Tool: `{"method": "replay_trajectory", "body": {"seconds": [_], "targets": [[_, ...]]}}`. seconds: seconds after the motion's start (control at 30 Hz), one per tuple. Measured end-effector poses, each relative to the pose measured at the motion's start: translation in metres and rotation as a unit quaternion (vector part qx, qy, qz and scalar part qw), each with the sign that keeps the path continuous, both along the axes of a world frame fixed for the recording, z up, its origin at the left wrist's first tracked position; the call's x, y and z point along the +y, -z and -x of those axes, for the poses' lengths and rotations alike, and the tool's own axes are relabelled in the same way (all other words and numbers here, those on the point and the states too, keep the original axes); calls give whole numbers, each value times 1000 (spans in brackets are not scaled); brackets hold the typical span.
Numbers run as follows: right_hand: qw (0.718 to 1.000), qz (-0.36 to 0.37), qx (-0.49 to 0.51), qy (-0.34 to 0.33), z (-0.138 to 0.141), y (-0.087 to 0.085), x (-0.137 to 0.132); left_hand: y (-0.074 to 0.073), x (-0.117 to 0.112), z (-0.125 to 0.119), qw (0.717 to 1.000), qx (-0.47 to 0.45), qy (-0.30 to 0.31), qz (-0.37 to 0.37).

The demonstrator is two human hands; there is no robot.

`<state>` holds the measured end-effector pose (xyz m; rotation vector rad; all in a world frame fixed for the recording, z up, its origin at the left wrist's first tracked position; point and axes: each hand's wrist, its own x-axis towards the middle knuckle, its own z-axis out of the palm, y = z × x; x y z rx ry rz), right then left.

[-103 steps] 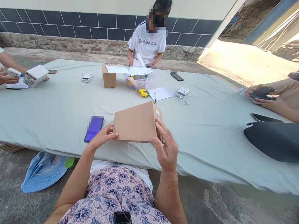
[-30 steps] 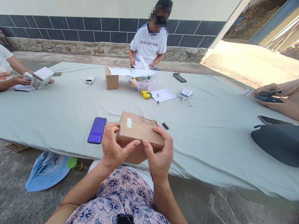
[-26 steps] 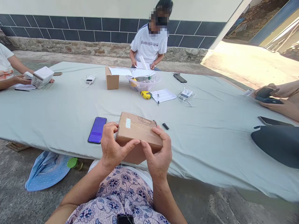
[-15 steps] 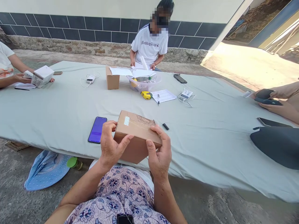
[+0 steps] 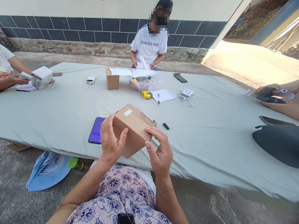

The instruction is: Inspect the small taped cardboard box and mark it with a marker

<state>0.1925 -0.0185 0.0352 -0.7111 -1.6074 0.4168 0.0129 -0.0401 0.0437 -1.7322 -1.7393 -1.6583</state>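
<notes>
I hold a small brown cardboard box (image 5: 133,127) above the near edge of the cloth-covered table (image 5: 201,137). The box is tilted, one corner pointing toward me, with a white sticker and clear tape on its top face. My left hand (image 5: 111,143) is wrapped round its left side, thumb on the front face. My right hand (image 5: 160,152) pinches its right corner with thumb and fingers. A purple-screened phone (image 5: 96,134) lies on the cloth just left of my left hand. A small black object (image 5: 165,126) lies right of the box.
Another brown box (image 5: 112,81), a clear bowl (image 5: 143,82), a yellow tape measure (image 5: 146,95), papers and a pen sit mid-table before a seated person (image 5: 149,46). Other people's hands work at the left (image 5: 14,79) and right (image 5: 277,99) edges. A dark hat (image 5: 277,144) lies right; a blue hat (image 5: 46,170) lies on the ground.
The box has been turned from lying flat across my hands to a tilted, rotated pose. My right hand shifted from under its front edge to its right corner.
</notes>
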Motion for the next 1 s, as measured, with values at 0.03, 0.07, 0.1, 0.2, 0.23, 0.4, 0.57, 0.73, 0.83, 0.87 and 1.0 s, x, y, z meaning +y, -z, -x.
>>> {"method": "replay_trajectory", "body": {"seconds": [0.03,0.07,0.1,0.2,0.23,0.4,0.57,0.73,0.83,0.87,1.0], "targets": [[1000,-14,-2,12,1,-1,0,1,0,-2,1000,18,12,7],[999,-26,-5,23,1,-2,1,3,0,-4,999,33,28,21],[999,-36,-8,32,2,-3,1,4,-1,-5,997,46,49,40],[997,-48,-18,56,2,-5,1,5,0,-7,988,81,102,88],[997,-49,-25,61,1,-4,1,6,0,-7,985,91,110,93],[993,-82,-50,72,0,-1,4,7,5,-5,985,110,101,84],[994,-85,-49,52,-7,4,12,7,8,-1,984,122,120,58],[996,0,20,84,-23,20,26,9,9,6,977,125,164,50],[992,98,64,45,-29,33,34,10,10,12,973,116,193,46],[989,127,78,26,-30,37,35,10,11,15,972,112,203,44],[980,165,111,-1,-26,39,35,9,12,23,960,86,257,70]]}}
